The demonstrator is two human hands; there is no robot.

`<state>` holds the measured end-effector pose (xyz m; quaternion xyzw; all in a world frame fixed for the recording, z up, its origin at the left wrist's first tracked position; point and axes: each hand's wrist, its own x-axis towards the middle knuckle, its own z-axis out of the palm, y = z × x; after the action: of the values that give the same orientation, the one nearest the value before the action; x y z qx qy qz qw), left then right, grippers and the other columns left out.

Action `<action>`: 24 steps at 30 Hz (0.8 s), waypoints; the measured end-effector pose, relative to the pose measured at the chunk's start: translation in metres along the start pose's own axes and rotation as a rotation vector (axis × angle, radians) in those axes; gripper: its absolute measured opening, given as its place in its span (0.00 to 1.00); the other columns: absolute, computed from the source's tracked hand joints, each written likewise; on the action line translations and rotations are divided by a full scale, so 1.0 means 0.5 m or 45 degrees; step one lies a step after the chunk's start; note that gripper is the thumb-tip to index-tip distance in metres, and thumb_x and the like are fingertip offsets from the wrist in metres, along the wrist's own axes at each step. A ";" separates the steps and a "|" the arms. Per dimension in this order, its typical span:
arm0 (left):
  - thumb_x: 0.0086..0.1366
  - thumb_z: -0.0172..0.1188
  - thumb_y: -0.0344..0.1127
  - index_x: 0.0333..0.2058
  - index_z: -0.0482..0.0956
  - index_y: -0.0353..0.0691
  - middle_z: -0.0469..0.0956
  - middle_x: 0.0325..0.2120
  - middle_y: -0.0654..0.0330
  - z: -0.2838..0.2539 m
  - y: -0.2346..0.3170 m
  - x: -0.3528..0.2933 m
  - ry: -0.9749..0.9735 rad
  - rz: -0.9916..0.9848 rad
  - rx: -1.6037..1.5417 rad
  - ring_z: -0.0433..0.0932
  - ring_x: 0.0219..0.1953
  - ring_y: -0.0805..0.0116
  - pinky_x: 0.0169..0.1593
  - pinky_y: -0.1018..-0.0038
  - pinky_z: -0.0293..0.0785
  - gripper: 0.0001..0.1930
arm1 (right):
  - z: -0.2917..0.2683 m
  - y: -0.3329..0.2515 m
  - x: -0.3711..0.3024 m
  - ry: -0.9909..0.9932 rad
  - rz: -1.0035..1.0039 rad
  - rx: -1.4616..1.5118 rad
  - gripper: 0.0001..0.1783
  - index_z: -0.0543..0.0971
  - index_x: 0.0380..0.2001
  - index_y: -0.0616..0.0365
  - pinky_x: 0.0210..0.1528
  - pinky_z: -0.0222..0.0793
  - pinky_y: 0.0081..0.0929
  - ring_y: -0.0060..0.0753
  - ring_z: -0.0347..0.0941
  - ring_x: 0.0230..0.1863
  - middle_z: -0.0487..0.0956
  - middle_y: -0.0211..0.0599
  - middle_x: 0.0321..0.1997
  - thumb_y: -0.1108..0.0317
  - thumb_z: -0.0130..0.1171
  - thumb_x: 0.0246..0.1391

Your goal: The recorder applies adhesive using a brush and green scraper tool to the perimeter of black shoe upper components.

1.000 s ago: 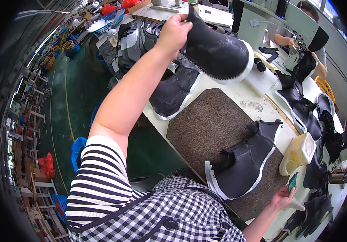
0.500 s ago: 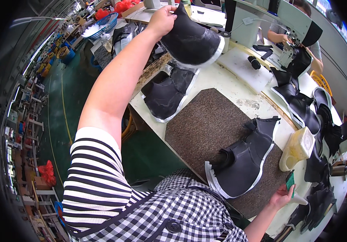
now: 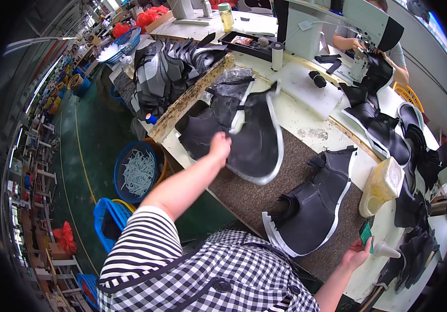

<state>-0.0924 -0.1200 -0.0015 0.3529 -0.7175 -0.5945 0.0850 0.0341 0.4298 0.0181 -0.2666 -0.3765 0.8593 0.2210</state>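
The left hand [image 3: 220, 147] pinches a black upper [image 3: 257, 143] partly over the brown mat [image 3: 247, 197]. Right of the mat, the right hand [image 3: 357, 254] grips a green piece [image 3: 366, 236] — any lettering unreadable.

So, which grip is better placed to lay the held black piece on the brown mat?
Probably the left grip: it holds the black piece at its edge, partly over the brown mat. The right grip is farther from that piece and occupied by a small green item.
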 end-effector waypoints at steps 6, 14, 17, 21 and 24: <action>0.63 0.51 0.25 0.48 0.69 0.34 0.78 0.40 0.51 -0.015 -0.047 -0.018 0.155 0.345 0.462 0.78 0.43 0.61 0.47 0.71 0.72 0.14 | 0.018 0.007 -0.002 0.072 0.022 -0.032 0.15 0.72 0.50 0.60 0.37 0.78 0.20 0.26 0.79 0.35 0.81 0.38 0.40 0.68 0.54 0.61; 0.62 0.48 0.29 0.51 0.68 0.33 0.73 0.47 0.38 -0.048 0.010 -0.046 -0.032 0.607 0.820 0.73 0.51 0.42 0.53 0.58 0.70 0.18 | 0.050 0.032 -0.008 0.105 0.067 -0.056 0.16 0.72 0.52 0.57 0.37 0.77 0.21 0.27 0.78 0.36 0.80 0.37 0.41 0.69 0.55 0.60; 0.61 0.52 0.29 0.54 0.64 0.28 0.70 0.48 0.36 -0.063 0.026 -0.065 -0.234 0.639 1.036 0.69 0.53 0.40 0.56 0.58 0.66 0.22 | 0.028 0.028 0.009 0.107 0.042 -0.010 0.18 0.71 0.52 0.57 0.35 0.76 0.21 0.27 0.78 0.36 0.79 0.35 0.41 0.69 0.57 0.58; 0.58 0.61 0.32 0.59 0.58 0.32 0.64 0.52 0.41 -0.044 0.046 -0.091 0.273 0.976 1.055 0.66 0.53 0.42 0.57 0.59 0.64 0.33 | 0.077 -0.040 0.010 0.190 -0.204 -0.271 0.20 0.67 0.54 0.58 0.34 0.78 0.24 0.31 0.78 0.37 0.76 0.38 0.43 0.70 0.56 0.59; 0.58 0.60 0.30 0.56 0.65 0.37 0.67 0.49 0.47 0.023 0.108 -0.158 0.249 1.185 0.925 0.68 0.51 0.49 0.55 0.61 0.64 0.26 | 0.090 -0.078 0.032 0.190 -0.509 -0.696 0.17 0.70 0.50 0.59 0.35 0.79 0.25 0.29 0.76 0.38 0.75 0.37 0.42 0.70 0.58 0.59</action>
<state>-0.0626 -0.0605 0.0682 0.0610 -0.9429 -0.1761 0.2761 0.0009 0.4394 0.0692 -0.2990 -0.6203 0.6445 0.3325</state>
